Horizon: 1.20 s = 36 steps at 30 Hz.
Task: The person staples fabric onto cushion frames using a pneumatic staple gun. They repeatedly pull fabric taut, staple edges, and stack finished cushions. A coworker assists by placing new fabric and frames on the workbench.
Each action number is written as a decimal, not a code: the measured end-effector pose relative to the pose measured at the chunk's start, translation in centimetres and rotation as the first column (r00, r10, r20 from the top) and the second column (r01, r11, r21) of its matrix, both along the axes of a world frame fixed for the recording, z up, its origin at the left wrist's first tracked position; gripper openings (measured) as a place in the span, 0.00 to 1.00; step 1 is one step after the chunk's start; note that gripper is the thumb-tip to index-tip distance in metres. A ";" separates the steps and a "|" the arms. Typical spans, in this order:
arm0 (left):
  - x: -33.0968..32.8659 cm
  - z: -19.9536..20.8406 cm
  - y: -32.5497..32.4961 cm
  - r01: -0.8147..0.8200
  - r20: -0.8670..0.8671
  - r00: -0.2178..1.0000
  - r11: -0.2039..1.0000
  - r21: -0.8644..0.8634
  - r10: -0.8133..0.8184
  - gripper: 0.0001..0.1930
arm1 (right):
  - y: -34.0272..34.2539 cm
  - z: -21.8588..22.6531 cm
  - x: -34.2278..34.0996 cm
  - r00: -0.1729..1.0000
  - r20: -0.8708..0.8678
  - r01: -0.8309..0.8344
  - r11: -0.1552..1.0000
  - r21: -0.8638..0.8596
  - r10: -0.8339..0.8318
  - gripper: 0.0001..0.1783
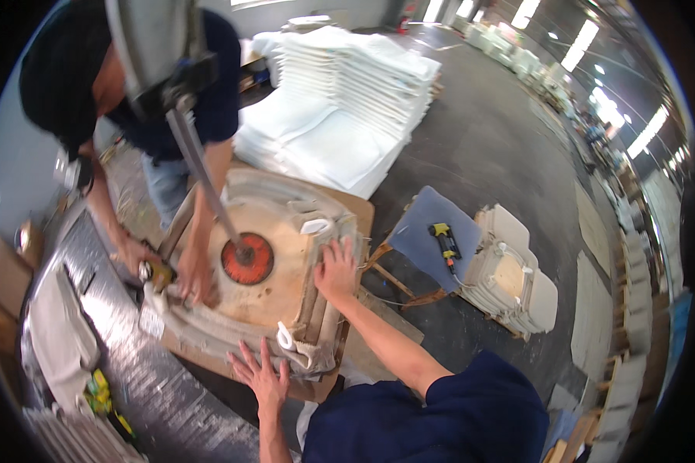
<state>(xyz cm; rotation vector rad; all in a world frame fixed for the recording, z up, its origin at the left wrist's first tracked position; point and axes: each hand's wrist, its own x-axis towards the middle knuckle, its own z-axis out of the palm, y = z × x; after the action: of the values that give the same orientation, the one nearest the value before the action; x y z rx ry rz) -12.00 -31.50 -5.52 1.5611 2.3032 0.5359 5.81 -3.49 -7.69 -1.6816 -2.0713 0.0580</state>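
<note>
A seat cushion lies upside down, its plywood board (pixel 280 220) facing up and grey-beige fabric (pixel 216 324) folded round the edges. A red disc (pixel 247 258) on a metal rod (pixel 201 170) rests on the board. My left hand (pixel 261 376) touches the near fabric edge, fingers spread, holding nothing. On the right edge my right hand (pixel 335 272) lies with its fingers extended over the fabric. White loops (pixel 285 336) stick up at two corners. Across from me, a co-worker's hand (pixel 137 258) grips a yellow tool (pixel 156 273), seemingly a staple gun, at the left edge; their other hand (pixel 197 274) presses the fabric.
Behind stands a tall stack of white padded sheets (pixel 340 116). To the right, a yellow-and-black tool (pixel 445 243) lies on a blue-grey stool top (pixel 425 224), beside stacked upholstered seats (pixel 510 274). A shiny wrapped surface (pixel 162 393) at left holds beige fabric (pixel 62 332).
</note>
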 end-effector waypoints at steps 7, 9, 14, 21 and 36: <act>-0.2 0.6 0.7 0.021 -0.010 1.000 1.000 0.019 -0.021 0.39 | 0.2 -1.1 2.0 0.998 0.034 -0.054 0.995 0.078 0.052 0.28; -0.1 -0.3 0.4 0.003 0.006 1.000 0.998 0.069 -0.004 0.39 | 0.9 -1.3 1.7 0.996 0.026 -0.084 0.991 0.104 0.082 0.28; 0.2 -0.3 0.0 -0.027 0.031 0.999 0.994 0.105 0.024 0.39 | 0.8 -1.6 1.9 0.995 0.033 -0.103 0.987 0.123 0.099 0.27; 0.3 -0.1 0.1 -0.033 0.059 0.998 0.995 0.093 0.027 0.39 | 0.7 -2.1 2.3 0.991 0.044 -0.135 0.981 0.137 0.130 0.27; 1.0 -0.2 0.3 -0.059 0.093 0.995 0.991 0.121 0.048 0.40 | 1.4 -1.3 1.9 0.986 0.016 -0.166 0.977 0.131 0.165 0.27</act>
<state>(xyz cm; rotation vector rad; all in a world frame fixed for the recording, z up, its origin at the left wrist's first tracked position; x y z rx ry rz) -11.04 -31.20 -5.70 1.4998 2.2886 0.7601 7.68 -2.10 -8.99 -1.4310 -2.1652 -0.0293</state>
